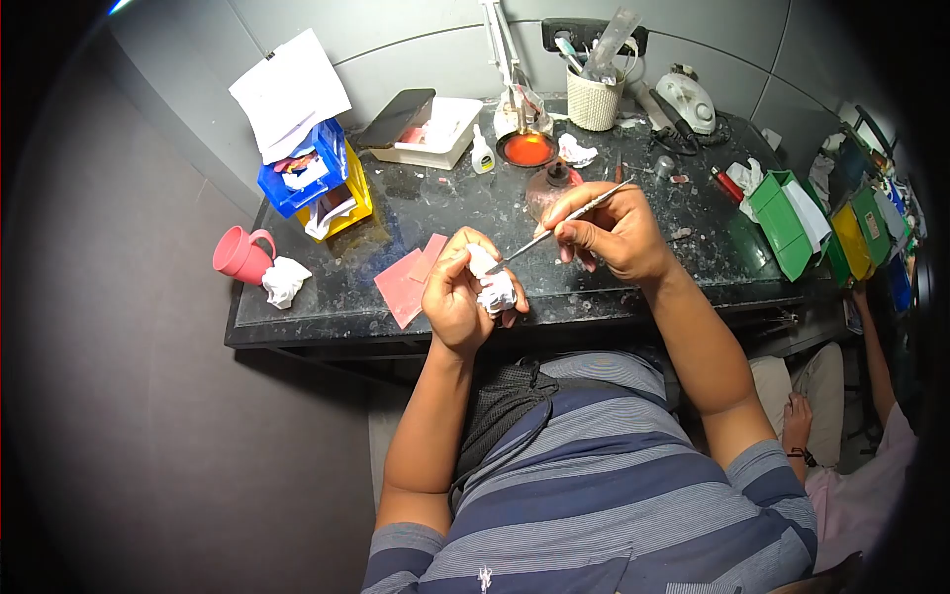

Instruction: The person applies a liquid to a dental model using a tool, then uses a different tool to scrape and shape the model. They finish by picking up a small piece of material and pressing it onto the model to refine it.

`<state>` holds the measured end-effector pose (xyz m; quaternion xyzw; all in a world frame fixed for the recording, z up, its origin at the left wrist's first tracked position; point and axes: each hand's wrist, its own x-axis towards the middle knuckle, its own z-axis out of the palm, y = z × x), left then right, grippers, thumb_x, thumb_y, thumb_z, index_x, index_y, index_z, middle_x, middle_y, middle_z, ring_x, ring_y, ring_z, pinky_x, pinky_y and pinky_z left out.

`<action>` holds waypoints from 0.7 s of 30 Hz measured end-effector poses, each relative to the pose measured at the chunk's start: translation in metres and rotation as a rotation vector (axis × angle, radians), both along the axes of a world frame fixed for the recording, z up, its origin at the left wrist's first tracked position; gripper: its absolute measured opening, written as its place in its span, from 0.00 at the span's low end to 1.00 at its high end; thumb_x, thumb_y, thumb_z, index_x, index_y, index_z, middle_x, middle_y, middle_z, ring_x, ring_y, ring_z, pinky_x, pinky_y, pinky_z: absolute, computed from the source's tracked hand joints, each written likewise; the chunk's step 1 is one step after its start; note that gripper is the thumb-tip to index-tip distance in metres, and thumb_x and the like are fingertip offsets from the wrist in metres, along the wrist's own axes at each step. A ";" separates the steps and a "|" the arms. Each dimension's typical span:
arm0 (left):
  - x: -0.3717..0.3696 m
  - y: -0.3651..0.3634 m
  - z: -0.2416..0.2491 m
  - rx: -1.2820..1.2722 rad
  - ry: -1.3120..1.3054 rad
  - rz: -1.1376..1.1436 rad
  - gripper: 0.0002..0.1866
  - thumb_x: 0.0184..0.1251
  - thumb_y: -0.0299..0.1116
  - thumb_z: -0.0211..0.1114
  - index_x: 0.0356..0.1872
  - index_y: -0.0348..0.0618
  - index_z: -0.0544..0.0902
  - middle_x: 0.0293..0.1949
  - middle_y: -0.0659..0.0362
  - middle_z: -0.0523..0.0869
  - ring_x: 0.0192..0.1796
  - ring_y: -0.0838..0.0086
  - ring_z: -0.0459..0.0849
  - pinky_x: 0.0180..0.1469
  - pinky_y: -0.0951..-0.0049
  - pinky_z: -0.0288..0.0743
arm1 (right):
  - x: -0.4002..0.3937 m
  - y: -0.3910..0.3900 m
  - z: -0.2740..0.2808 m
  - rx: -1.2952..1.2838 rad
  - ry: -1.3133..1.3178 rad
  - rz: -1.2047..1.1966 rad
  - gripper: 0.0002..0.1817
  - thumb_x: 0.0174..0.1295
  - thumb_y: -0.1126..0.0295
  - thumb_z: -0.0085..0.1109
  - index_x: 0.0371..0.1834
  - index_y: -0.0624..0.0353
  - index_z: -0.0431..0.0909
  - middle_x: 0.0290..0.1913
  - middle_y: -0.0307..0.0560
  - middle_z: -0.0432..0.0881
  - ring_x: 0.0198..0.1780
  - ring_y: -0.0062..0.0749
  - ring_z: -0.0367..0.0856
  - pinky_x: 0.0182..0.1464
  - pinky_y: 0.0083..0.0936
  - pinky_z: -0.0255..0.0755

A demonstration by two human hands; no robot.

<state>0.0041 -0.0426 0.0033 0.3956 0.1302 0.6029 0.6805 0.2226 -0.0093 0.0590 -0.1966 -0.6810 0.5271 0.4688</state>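
My left hand [457, 299] is closed around a white, uneven piece [495, 290] that looks like a plaster cast, held just over the front edge of the table. Fingers hide part of it. My right hand [625, 236] pinches a slim metal carving tool [526, 248] like a pen. The tool slants down to the left, its tip right at the top of the white piece. Flat pink sheets [401, 289], like wax, lie beside my left hand. Behind my right hand stands a round bottle [550, 186] with a dark top, partly covered by the fingers.
On the dark table [336, 267] are a pink mug [242, 255], crumpled tissue [286, 282], stacked blue and yellow bins [348, 198], a white tray [450, 139], a glue bottle [482, 153], an orange-glowing round dish [527, 149] and a green bin [787, 233]. Another person [861, 475] sits at right.
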 end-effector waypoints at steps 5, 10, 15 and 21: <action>0.000 -0.001 0.000 -0.007 0.003 0.009 0.18 0.77 0.45 0.43 0.42 0.38 0.71 0.19 0.42 0.81 0.14 0.58 0.80 0.11 0.68 0.70 | 0.001 -0.001 0.000 -0.010 0.025 0.013 0.07 0.70 0.72 0.66 0.46 0.64 0.85 0.38 0.43 0.88 0.30 0.19 0.84 0.22 0.13 0.71; 0.000 -0.001 0.000 -0.013 0.014 0.024 0.19 0.77 0.46 0.43 0.41 0.37 0.71 0.18 0.41 0.80 0.14 0.58 0.80 0.11 0.69 0.69 | 0.008 -0.001 0.000 0.000 0.047 -0.009 0.07 0.71 0.73 0.65 0.45 0.65 0.85 0.38 0.45 0.88 0.30 0.20 0.84 0.22 0.14 0.71; -0.004 -0.002 -0.002 0.130 0.015 -0.053 0.19 0.74 0.45 0.46 0.38 0.36 0.71 0.17 0.43 0.79 0.16 0.55 0.83 0.13 0.70 0.69 | 0.026 0.018 -0.005 0.002 0.155 -0.334 0.05 0.71 0.75 0.63 0.43 0.66 0.83 0.31 0.43 0.85 0.25 0.17 0.80 0.20 0.12 0.67; -0.005 -0.004 -0.009 0.205 -0.011 -0.065 0.21 0.72 0.47 0.49 0.34 0.33 0.71 0.16 0.44 0.78 0.15 0.56 0.82 0.13 0.70 0.69 | 0.032 0.032 -0.010 -0.085 0.239 -0.725 0.07 0.71 0.72 0.64 0.43 0.66 0.82 0.33 0.44 0.86 0.22 0.13 0.75 0.19 0.11 0.64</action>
